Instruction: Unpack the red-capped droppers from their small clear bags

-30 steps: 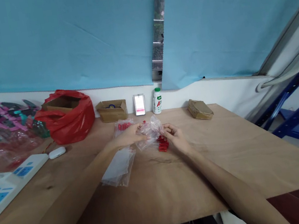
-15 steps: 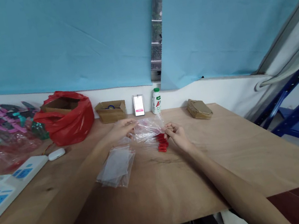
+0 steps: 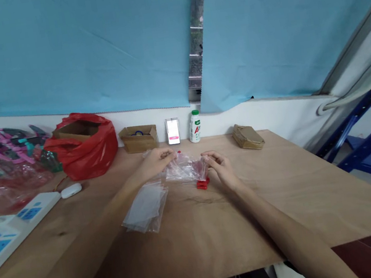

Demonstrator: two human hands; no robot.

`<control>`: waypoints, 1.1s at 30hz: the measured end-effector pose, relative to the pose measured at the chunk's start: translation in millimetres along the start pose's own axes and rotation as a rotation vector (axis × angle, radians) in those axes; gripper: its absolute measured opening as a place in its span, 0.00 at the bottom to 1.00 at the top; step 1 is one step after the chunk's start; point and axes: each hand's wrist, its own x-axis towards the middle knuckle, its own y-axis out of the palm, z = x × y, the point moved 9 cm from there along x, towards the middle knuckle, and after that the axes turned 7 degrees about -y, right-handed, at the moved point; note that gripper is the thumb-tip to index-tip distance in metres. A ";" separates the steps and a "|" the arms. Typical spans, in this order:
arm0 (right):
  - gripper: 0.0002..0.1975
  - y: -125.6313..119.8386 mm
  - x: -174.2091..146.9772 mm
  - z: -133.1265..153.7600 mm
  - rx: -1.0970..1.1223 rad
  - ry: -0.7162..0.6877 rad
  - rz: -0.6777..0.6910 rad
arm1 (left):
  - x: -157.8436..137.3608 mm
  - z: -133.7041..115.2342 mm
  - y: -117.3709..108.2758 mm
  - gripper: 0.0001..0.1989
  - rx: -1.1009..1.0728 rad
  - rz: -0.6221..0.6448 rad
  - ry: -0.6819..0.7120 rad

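Between the two hands, over the wooden table (image 3: 201,240), is a clear plastic bag (image 3: 184,172). From its middle, the left hand (image 3: 156,162) sits at about ten o'clock, thumb and fingers closed on the bag's upper left corner. At three o'clock the right hand (image 3: 221,167) pinches the upper right corner between thumb and fingertips. So the bag lies at four o'clock from the left grip and eight o'clock from the right. Red pieces (image 3: 202,184) show past its edge at five o'clock, just beside the right hand. Toward eight o'clock lies a stack of flat bags (image 3: 146,207); a phone (image 3: 173,132) stands near twelve, a white bottle (image 3: 195,128) at one.
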 end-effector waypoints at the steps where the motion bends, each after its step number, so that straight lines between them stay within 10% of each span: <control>1: 0.18 -2.4 0.3 -2.4 -0.008 0.002 -0.021 | 0.0 -0.1 1.2 0.16 -0.005 0.012 -0.002; 11: 0.18 -14.6 2.1 -0.5 -0.031 -0.058 -0.158 | 1.8 6.8 0.8 0.18 -0.095 -0.015 -0.039; 23: 0.19 15.7 -5.0 -10.2 0.109 0.127 0.121 | -1.1 9.7 -12.1 0.24 -0.334 -0.253 -0.049; 33: 0.19 -5.6 1.9 -14.0 0.174 0.052 -0.062 | 0.5 20.0 18.9 0.23 -0.176 0.137 -0.202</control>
